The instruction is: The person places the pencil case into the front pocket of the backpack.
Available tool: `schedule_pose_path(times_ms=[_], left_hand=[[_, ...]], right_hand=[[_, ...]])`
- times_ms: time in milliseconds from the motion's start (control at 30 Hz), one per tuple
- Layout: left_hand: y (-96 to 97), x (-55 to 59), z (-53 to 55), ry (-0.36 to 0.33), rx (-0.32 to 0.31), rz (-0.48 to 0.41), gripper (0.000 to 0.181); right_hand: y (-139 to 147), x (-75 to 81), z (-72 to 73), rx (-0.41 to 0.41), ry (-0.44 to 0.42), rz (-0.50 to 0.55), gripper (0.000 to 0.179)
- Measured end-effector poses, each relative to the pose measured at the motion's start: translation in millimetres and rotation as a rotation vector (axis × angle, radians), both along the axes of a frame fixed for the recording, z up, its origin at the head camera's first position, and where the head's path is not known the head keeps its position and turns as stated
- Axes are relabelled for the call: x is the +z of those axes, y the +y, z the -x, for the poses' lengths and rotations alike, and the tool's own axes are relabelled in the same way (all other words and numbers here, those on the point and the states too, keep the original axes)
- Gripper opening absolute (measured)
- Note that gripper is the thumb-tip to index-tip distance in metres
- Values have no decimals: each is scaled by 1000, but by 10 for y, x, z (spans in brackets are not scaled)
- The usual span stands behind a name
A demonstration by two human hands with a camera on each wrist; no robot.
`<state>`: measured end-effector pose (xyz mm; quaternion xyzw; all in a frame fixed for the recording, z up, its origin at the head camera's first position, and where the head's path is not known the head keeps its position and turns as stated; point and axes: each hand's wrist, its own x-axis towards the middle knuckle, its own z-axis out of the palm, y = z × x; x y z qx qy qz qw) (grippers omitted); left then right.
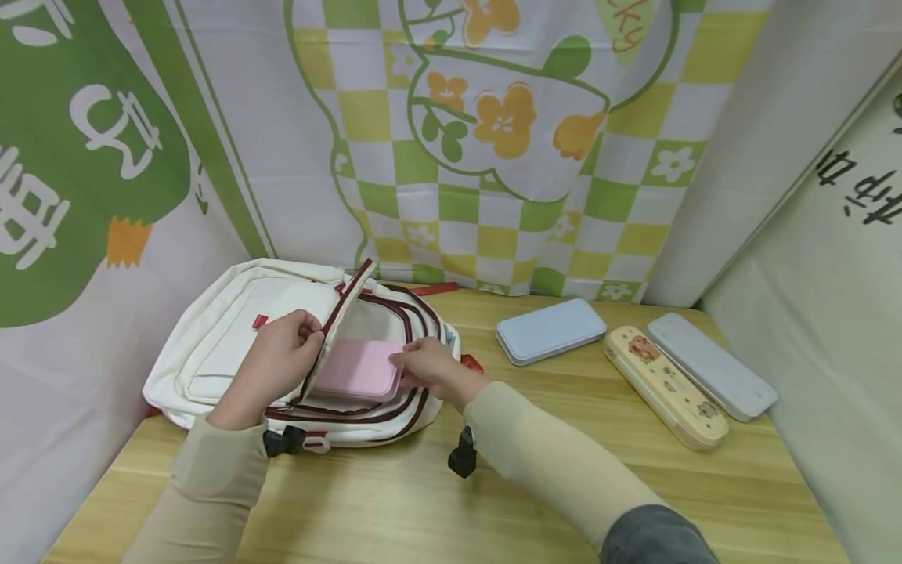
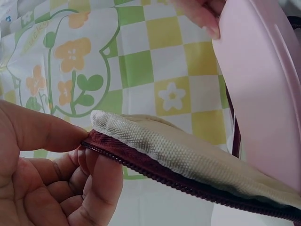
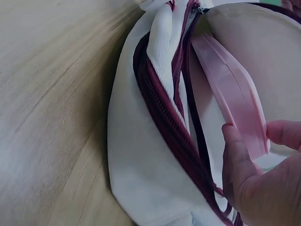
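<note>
A white backpack point(image 1: 232, 337) with dark red zippers lies on the table, one pocket unzipped. My left hand point(image 1: 287, 352) pinches the zippered edge of the pocket flap point(image 2: 155, 146) between thumb and fingers and holds it raised. Partly inside the pocket is a pink pencil case point(image 1: 361, 368), its far end hidden behind the flap. My right hand point(image 1: 431, 366) grips the near end of this case, thumb on one face and fingers on the other, as the right wrist view shows.
To the right on the wooden table point(image 1: 550, 470) lie a light blue case point(image 1: 551, 331), a cream case with cartoon prints point(image 1: 665, 385) and a grey case point(image 1: 712, 365). A patterned cloth point(image 1: 507, 157) hangs behind, with white cloth walls at both sides.
</note>
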<state>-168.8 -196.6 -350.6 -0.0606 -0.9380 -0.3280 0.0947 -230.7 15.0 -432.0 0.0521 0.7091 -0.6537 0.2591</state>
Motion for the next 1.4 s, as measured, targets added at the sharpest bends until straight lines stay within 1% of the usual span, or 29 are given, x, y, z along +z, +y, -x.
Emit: schedule_pose_path(times_ms=[200, 367, 500, 633, 733, 933, 1033, 1200, 1400], left_hand=[[-1, 3, -9, -3, 3, -11, 9], [-1, 4, -15, -4, 1, -11, 9], [-4, 5, -16, -4, -3, -12, 10], [-15, 6, -17, -12, -3, -12, 10], [-25, -4, -16, -25, -6, -14, 10], [-46, -29, -17, -42, 2, -21, 11], [-42, -34, -11, -52, 2, -26, 12], [-36, -28, -10, -54, 3, -25, 12], [-38, -27, -30, -64, 0, -29, 13]], right_hand=[[-123, -10, -3, 11, 13, 11, 34], [-221, -74, -10, 19, 14, -6, 28], [-302, -123, -20, 6, 40, -30, 21], [-359, -159, -34, -10, 48, -65, 17], [-385, -189, -34, -16, 56, -99, 19], [-423, -230, -23, 26, 123, -213, 26], [-413, -228, -25, 32, 125, -243, 25], [-379, -187, -35, 48, 118, -255, 36], [-314, -94, -56, 100, 153, -296, 41]])
